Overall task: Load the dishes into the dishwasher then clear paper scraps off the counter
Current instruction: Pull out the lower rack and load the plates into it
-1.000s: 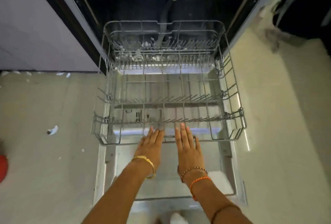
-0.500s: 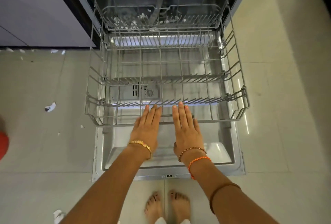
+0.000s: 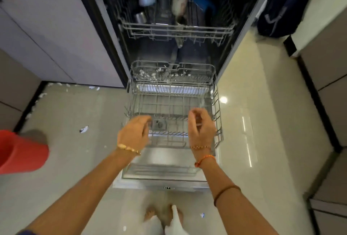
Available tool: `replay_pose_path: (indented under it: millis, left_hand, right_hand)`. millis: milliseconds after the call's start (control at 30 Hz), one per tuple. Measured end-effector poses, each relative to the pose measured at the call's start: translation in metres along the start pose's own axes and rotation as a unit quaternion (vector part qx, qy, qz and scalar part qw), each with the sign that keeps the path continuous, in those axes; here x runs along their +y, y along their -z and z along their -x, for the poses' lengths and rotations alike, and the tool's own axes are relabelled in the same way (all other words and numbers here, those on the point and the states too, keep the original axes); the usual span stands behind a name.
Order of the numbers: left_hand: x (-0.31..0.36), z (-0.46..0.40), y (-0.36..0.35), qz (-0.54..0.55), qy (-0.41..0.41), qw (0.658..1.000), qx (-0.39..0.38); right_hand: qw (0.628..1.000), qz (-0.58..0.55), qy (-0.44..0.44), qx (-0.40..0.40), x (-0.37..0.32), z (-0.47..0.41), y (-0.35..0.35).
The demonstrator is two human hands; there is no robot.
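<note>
Both hands are smeared by motion: the left hand point(image 3: 134, 134) and the right hand point(image 3: 201, 127) show curled fingers, but contact with the lower rack point(image 3: 217, 122) cannot be told. Items in the upper rack point(image 3: 176, 31) are blurred. The red container point(image 3: 22, 152) is cut off by the left edge.

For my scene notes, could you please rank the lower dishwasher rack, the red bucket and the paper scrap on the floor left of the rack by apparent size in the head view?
1. lower dishwasher rack, largest.
2. red bucket, smaller, though cut off by the frame edge, so its full size is unsure.
3. paper scrap, clearly smallest.
</note>
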State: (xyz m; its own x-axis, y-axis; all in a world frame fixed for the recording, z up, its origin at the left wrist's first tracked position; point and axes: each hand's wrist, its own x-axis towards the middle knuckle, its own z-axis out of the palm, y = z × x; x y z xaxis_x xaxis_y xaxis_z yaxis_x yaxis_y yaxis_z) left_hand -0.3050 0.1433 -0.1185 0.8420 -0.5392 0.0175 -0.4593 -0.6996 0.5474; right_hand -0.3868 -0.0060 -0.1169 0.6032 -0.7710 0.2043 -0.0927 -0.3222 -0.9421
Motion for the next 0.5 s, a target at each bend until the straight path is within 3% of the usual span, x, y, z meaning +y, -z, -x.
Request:
replay_pose_path:
  millis: [133,267,400,500]
  left_hand:
    - [0.027,0.002,0.072,0.069,0.035,0.993,0.088]
    - [0.016,0.006,0.132,0.178,0.092,0.963,0.179]
    - [-0.046,-0.006,0.205,0.201,0.129,0.929,0.282]
    - [-0.104,-0.027,0.263,0.283,0.182,0.887,0.315]
  right_hand:
    - [0.994,-0.021,0.016,-0.108,-0.093,0.002,-0.019]
    - [0.978,-0.055,-0.032,-0.199,-0.164,0.002,-0.075]
    - [0.962,-0.137,-0.047,-0.231,-0.229,-0.007,-0.162]
    - [0.948,-0.207,-0.067,-0.234,-0.27,-0.013,-0.236]
